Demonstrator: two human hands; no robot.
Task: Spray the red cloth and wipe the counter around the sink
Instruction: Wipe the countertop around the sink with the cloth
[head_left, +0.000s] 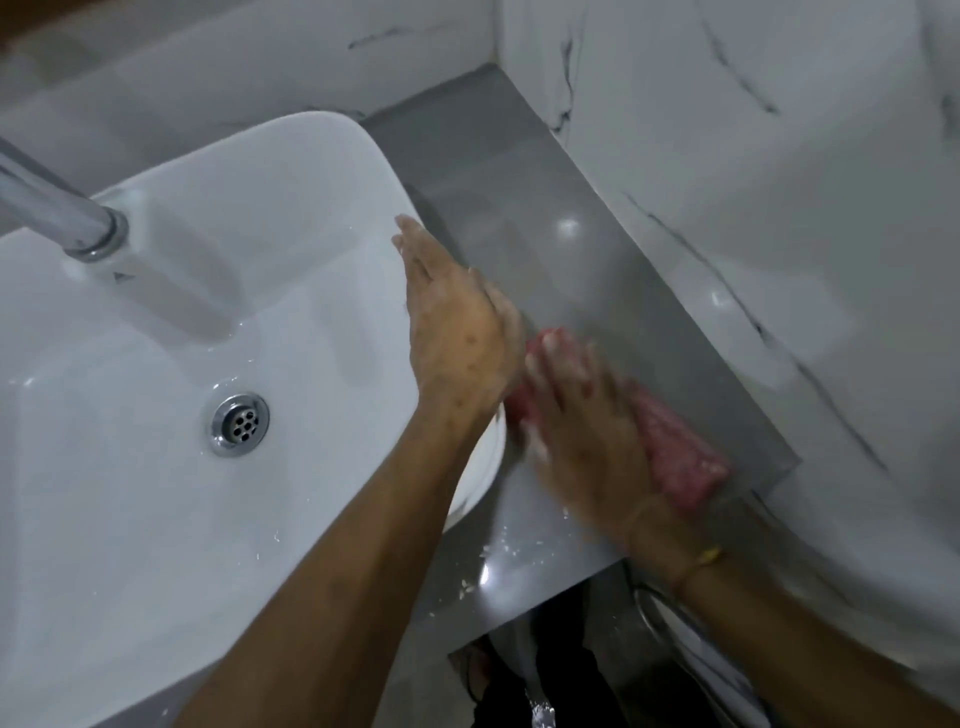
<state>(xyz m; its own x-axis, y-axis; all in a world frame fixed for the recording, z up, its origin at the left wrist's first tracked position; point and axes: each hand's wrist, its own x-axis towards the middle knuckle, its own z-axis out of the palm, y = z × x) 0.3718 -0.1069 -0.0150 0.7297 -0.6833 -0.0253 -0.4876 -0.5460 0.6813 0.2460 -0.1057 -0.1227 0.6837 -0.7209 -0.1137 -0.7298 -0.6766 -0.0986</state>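
- R hand (576, 415) flat, fingers spread, palm down on red cloth (680, 457); pressing it to grey counter (561, 249), strip betw. sink (182, 415) and marble wall (779, 208). Blurred, so prob. mid-wipe.
- L hand (457, 327) open, holding nothing, fingers straight, resting on sink's right rim; looks like a brace while leaning in.
- Cloth near counter's front edge; far strip likely left to do.
- No spray bottle in view.
- Droplets in basin and at front edge.
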